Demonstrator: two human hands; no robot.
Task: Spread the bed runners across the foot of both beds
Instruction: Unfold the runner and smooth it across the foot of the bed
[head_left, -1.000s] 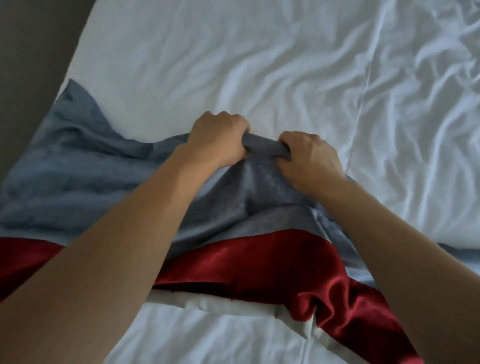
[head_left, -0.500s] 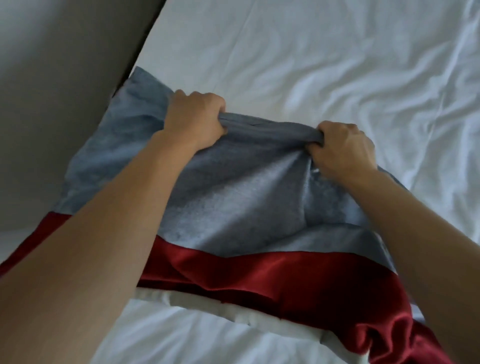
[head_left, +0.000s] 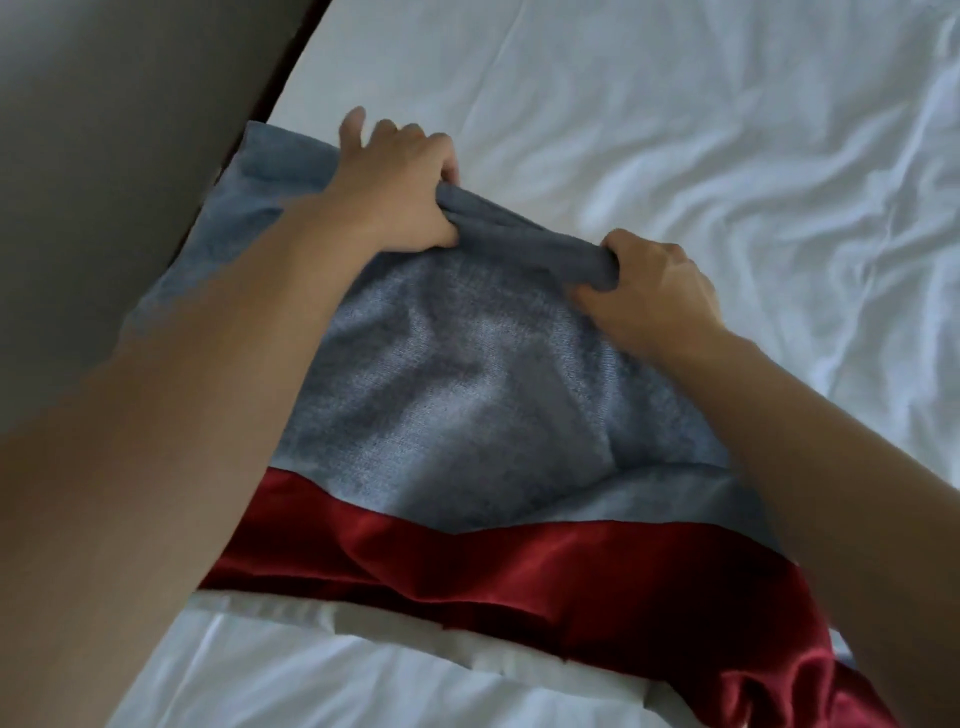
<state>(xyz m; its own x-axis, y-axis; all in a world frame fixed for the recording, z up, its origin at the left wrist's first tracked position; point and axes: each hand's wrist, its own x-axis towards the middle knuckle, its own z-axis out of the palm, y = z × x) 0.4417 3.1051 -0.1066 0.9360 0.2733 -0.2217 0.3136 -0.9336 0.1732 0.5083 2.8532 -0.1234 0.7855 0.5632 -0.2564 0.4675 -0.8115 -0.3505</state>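
Gripping a bunched fold of the grey woven bed runner with a shiny dark red satin band (head_left: 467, 395), both hands work at the far edge of the cloth. The left hand (head_left: 400, 192) pinches the fold between thumb and curled index finger, while its remaining fingers spread loosely outward over the flat grey corner nearest the bed's left side. The right hand (head_left: 649, 291) closes fully round the other end of the same fold, fingers curled under and thumb on top. Between the two hands the fold forms a short, taut, rope-like ridge raised off the bed.

The runner lies across the white rumpled bed sheet (head_left: 675, 130), its grey field slack and dimpled between the forearms. The red band runs along the near edge, from under the left forearm to the lower right, where it gathers into glossy folds. Just beside the red band, on the near side, a strip of white folded bedding edge (head_left: 405, 629) shows, touching the runner's hem.

To the left, the grey-brown floor or wall surface (head_left: 104, 156) borders the bed; which of the two it is cannot be told. The runner's far left corner reaches the bed's edge there.
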